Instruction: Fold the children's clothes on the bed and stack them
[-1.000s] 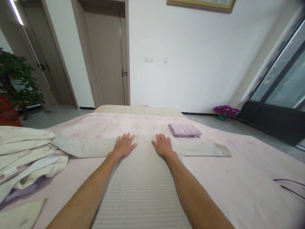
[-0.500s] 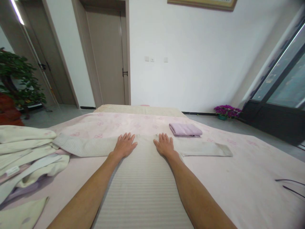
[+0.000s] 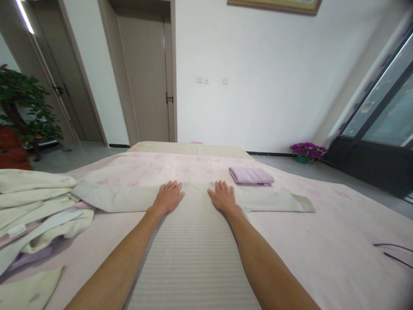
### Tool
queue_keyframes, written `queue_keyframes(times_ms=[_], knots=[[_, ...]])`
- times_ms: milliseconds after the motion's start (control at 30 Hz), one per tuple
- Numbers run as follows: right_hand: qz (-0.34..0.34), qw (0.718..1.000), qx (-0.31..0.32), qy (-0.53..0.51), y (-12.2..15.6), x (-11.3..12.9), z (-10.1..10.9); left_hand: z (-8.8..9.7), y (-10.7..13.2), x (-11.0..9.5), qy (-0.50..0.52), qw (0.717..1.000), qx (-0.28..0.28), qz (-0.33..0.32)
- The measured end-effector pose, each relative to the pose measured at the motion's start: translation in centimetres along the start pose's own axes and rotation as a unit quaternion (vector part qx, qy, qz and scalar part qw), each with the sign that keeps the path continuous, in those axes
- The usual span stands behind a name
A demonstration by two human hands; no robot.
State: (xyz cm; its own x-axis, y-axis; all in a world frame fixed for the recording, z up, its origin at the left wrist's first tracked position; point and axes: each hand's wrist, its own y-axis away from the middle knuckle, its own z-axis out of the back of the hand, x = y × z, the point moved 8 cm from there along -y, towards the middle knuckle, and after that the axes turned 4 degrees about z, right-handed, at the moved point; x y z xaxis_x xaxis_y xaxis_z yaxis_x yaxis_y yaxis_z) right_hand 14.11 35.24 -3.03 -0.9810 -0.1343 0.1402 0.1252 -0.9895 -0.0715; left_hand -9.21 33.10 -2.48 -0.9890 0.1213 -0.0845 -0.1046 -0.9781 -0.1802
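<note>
A pale striped long-sleeved shirt [image 3: 196, 245] lies spread flat, its neck end away from me and a sleeve stretched out to each side. My left hand [image 3: 168, 197] rests palm down on its left shoulder, fingers extended. On the right shoulder lies my right hand [image 3: 222, 196], also flat with the fingers apart. Neither hand grips anything. Just beyond my right hand sits a folded lilac garment [image 3: 251, 175]. The shirt's left cuff reaches a heap of pale clothes [image 3: 35, 206].
Beneath everything is a pink flowered sheet [image 3: 322, 241]. Dark thin temples of what look like glasses [image 3: 395, 247] show at the right edge. Part of a cream cloth [image 3: 32, 290] lies at the lower left. Purple flowers [image 3: 306, 150] stand on the floor beyond.
My left hand has shifted very slightly to the left on the shirt. My right hand and the clothes look unchanged.
</note>
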Motion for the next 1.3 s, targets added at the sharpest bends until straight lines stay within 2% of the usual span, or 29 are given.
queue_keyframes(times_ms=[367,767,967,1133,1300], knots=[[0.013,0.999,-0.045,0.008,0.2,0.0,0.5,0.4,0.0,0.0,-0.002,1.0,-0.016,0.006],[0.026,0.995,-0.091,0.019,0.3,0.0,0.8,-0.7,-0.3,0.3,0.006,1.0,0.003,-0.003],[0.032,0.993,-0.113,0.03,0.7,0.4,1.7,0.3,0.4,0.4,0.008,0.999,-0.032,0.025],[0.045,0.988,-0.142,0.041,0.9,0.7,2.3,0.8,1.6,1.7,0.005,0.997,-0.045,0.068],[0.043,0.987,-0.147,0.048,1.0,0.8,2.4,1.0,3.5,4.7,-0.005,0.995,-0.03,0.096]])
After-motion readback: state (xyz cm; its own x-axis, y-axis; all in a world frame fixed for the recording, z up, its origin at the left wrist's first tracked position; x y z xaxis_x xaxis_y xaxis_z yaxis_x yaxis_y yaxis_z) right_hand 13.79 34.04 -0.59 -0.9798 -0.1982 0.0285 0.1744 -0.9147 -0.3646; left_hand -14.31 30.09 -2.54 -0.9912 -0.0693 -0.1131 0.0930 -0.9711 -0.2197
